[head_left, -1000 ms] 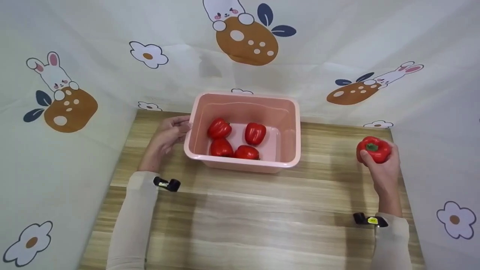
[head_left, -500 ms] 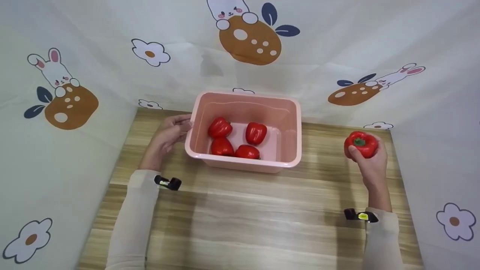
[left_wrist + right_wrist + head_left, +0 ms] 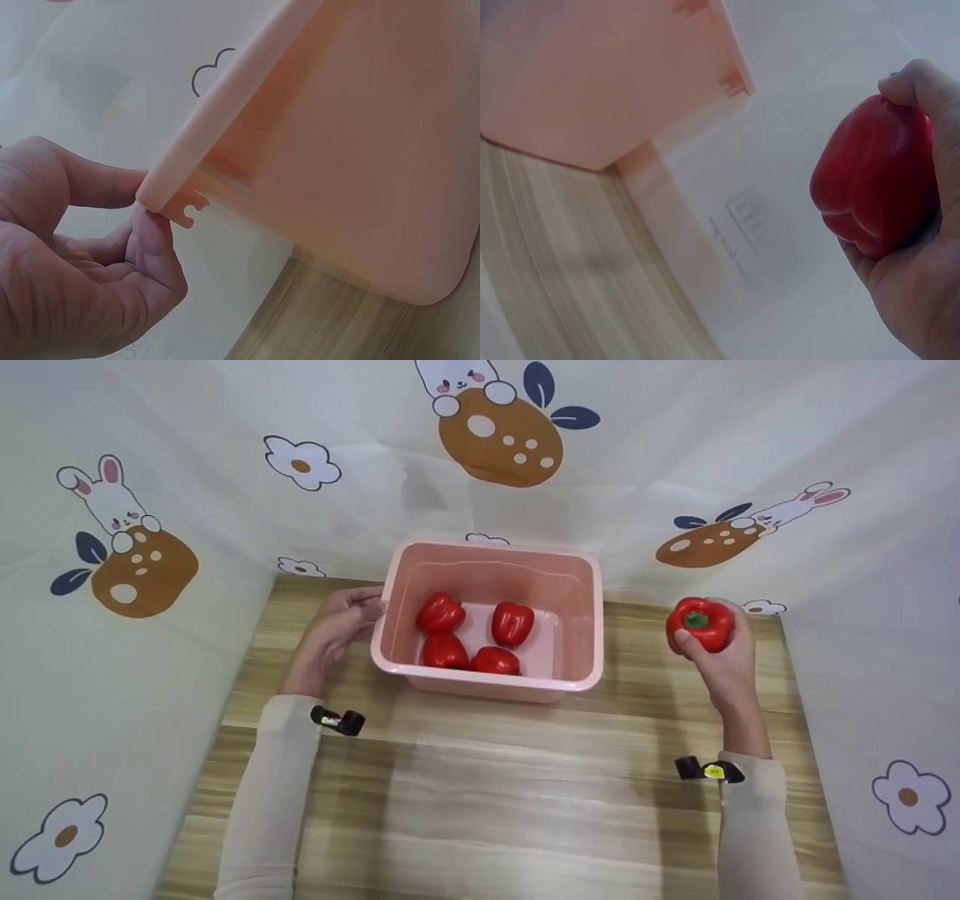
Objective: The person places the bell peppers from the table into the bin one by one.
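A pink plastic bin (image 3: pixel 487 678) stands near the back of the table, with several red bell peppers (image 3: pixel 513 624) lying inside it. At the bin's left side, my left hand (image 3: pixel 337 630) pinches the rim; the left wrist view shows thumb and fingers meeting at the bin's rim (image 3: pixel 217 112). To the right of the bin, my right hand (image 3: pixel 726 664) holds another red bell pepper (image 3: pixel 716 624) up above the table, its green stem turned toward the head camera. In the right wrist view, fingers wrap this pepper (image 3: pixel 874 176), and part of the bin (image 3: pixel 592 82) shows at upper left.
The wood-grain table (image 3: pixel 517 795) extends in front of the bin. A pale cloth (image 3: pixel 360 510) printed with rabbits and flowers encloses the back and both sides. Small black cameras sit on both wrists, the left camera (image 3: pixel 339 721) and the right camera (image 3: pixel 709 769).
My right hand has carried its bell pepper leftward and slightly toward the back, closer to the bin. The left hand keeps its hold on the rim, and the peppers inside lie as before.
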Demonstrator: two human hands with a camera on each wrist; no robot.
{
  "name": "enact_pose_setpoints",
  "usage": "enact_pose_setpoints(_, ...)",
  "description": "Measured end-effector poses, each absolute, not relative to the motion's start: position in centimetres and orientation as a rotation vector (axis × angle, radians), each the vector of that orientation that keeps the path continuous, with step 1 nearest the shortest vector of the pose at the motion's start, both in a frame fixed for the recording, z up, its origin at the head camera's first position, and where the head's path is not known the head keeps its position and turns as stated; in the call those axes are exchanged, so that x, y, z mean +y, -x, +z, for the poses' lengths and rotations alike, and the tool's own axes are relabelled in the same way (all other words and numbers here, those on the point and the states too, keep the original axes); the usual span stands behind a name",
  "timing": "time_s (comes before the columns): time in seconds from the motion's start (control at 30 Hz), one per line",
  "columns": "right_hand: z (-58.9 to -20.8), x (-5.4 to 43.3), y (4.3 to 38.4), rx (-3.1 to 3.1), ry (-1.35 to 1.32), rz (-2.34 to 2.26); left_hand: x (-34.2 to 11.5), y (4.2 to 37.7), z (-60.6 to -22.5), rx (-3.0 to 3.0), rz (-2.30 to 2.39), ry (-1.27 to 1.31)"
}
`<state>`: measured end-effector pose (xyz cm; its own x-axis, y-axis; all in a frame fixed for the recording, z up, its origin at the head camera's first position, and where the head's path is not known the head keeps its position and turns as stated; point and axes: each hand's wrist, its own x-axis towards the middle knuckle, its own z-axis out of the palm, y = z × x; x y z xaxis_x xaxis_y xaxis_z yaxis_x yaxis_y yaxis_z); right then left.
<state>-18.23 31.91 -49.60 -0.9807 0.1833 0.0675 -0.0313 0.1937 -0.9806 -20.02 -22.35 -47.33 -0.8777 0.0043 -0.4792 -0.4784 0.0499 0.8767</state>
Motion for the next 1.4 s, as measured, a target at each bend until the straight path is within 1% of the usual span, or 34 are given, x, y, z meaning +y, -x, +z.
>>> enact_pose_setpoints(0.6,-47.5,27.7,18.9,-2.403,-0.019,1.858,-22.7,20.3,-46.0,2.012,1.832,0.390)
enact_pose_setpoints(0.87,-46.4,26.0,19.1,-2.478,-0.086,1.822,-22.5,20.2,-45.5,2.034,1.786,0.402)
enact_pose_setpoints(1.4,-45.6,23.2,19.5,-2.557,-0.236,1.772,-21.9,20.4,-44.1,2.214,1.564,0.363)
